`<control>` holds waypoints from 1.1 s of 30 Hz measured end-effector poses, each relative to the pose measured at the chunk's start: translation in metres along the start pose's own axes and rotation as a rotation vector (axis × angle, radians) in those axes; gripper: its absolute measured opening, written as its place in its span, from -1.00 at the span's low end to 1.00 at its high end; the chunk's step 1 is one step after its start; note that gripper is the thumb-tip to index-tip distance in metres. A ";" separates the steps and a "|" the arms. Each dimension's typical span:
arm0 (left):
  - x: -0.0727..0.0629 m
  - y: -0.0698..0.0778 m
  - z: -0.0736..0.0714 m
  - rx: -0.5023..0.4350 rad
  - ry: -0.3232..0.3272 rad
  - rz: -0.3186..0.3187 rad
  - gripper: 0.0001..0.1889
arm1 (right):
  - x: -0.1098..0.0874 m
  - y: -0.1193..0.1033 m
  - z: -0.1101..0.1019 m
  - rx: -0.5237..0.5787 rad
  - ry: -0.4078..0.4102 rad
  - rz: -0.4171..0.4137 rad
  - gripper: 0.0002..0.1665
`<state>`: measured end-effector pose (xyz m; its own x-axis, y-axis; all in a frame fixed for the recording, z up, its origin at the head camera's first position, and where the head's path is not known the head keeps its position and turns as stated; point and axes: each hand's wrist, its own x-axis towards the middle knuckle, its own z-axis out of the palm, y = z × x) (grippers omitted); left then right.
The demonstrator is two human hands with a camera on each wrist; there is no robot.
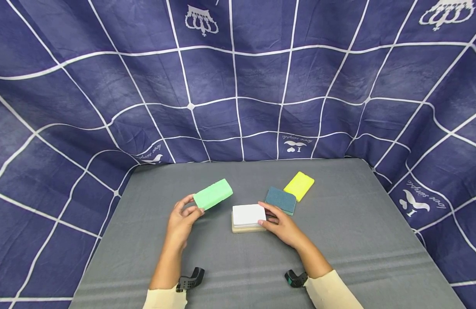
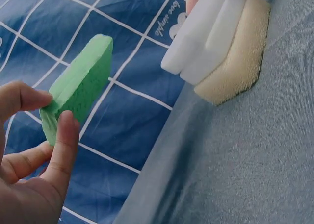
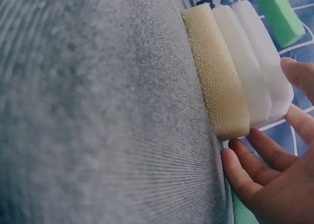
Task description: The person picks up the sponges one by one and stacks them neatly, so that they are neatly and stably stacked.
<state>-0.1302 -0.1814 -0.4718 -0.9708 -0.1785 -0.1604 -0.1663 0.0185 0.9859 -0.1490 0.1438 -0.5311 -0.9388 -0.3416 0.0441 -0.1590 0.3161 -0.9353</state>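
Observation:
A green sponge block (image 1: 213,195) is pinched at its near left end by my left hand (image 1: 182,218), raised above the table. In the left wrist view, the thumb and fingers grip one end of it. To its right stands a stack: a white sponge (image 1: 249,214) on another white sponge (image 3: 244,67), with a beige sponge (image 3: 216,72) at the bottom. My right hand (image 1: 282,225) touches the right end of the stack, thumb and index finger at the top white sponge. The other fingers rest beside the lower layers, as the right wrist view shows.
Behind the right hand, a dark blue-green scouring pad (image 1: 281,200) with a green underside lies on the grey table (image 1: 357,206). A yellow sponge (image 1: 299,186) lies against its far corner. A blue checked curtain (image 1: 257,120) borders the table at the back and sides.

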 end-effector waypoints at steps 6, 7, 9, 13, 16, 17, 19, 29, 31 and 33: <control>-0.004 0.003 0.006 -0.045 -0.074 0.023 -0.35 | 0.000 -0.002 0.003 -0.002 0.023 0.006 -0.26; -0.005 0.004 0.007 -0.048 -0.085 0.029 -0.35 | -0.001 -0.005 0.003 -0.001 0.026 0.007 -0.26; -0.006 0.004 0.009 -0.055 -0.106 0.039 -0.35 | -0.002 -0.013 0.003 0.004 0.024 0.009 -0.25; -0.006 0.002 0.014 -0.057 -0.148 0.063 -0.35 | -0.005 -0.025 0.003 0.011 0.017 0.021 -0.24; -0.007 -0.001 0.018 -0.059 -0.185 0.080 -0.34 | -0.004 -0.021 0.004 0.002 0.022 0.028 -0.23; -0.007 -0.001 0.019 -0.058 -0.199 0.086 -0.34 | -0.003 -0.018 0.004 -0.005 0.025 0.026 -0.22; -0.007 -0.003 0.022 -0.057 -0.228 0.095 -0.33 | -0.002 -0.012 0.005 -0.015 0.032 0.022 -0.21; -0.004 -0.011 0.034 -0.033 -0.330 0.114 -0.35 | 0.000 0.001 0.002 0.004 0.005 -0.013 -0.17; -0.003 -0.011 0.036 -0.030 -0.340 0.116 -0.35 | 0.000 0.001 0.002 0.004 0.002 -0.008 -0.16; -0.003 -0.012 0.039 -0.022 -0.356 0.117 -0.35 | 0.000 0.001 0.002 0.005 0.006 0.007 -0.14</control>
<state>-0.1322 -0.1426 -0.4851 -0.9831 0.1765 -0.0491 -0.0504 -0.0029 0.9987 -0.1485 0.1425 -0.5323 -0.9416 -0.3345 0.0394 -0.1508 0.3140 -0.9374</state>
